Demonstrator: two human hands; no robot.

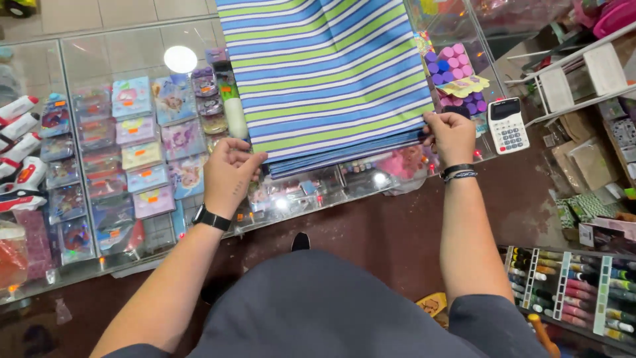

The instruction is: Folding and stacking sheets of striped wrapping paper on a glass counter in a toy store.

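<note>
Striped paper sheets (328,73), stacked at the glass counter's (86,59) near edge, are pinched at both near corners by left hand (228,174) and right hand (452,134); uneven pull would likely fan the stack.

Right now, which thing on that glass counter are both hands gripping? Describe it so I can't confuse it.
On the glass display counter, look at its middle, between the calculator and the packaged toys. The striped paper stack lies there, its near corners pinched by the left hand and right hand. Only it has blue, green and white stripes.
</note>
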